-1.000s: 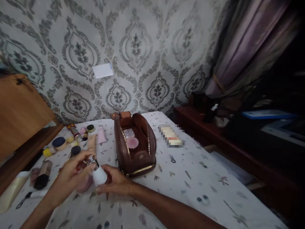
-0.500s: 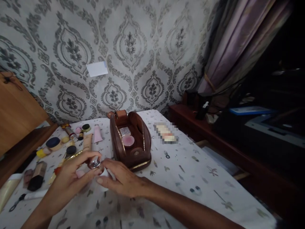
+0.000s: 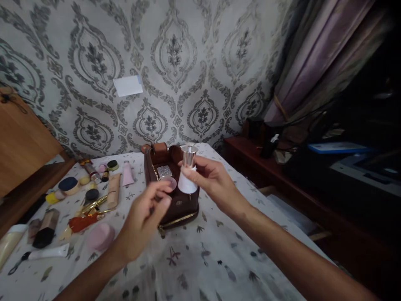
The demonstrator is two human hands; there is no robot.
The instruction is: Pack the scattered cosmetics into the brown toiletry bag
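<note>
A small white bottle with a silver cap [image 3: 188, 182] is upright in my right hand [image 3: 211, 179], held above the right side of an unzipped brown bag [image 3: 180, 209]. My left hand [image 3: 147, 221] hovers by the bag's near left side, its fingers curled loosely and apart, with nothing visible in them. Inside the bag lie a glittery silver square item [image 3: 164, 171] and a round pink compact [image 3: 169, 183], which my left fingertips partly overlap in view.
Left of the bag, the patterned white cloth [image 3: 188, 267] bears several cosmetics: a pink round item [image 3: 101, 236], a beige tube [image 3: 113, 191], a pink tube [image 3: 128, 173], an orange item [image 3: 83, 222] and a white tube [image 3: 50, 252]. A dark red shelf [image 3: 241, 154] stands at right.
The white bottle has moved up and right in my right hand, over the bag. My left hand has let go of it and shifted right, uncovering the pink and orange items.
</note>
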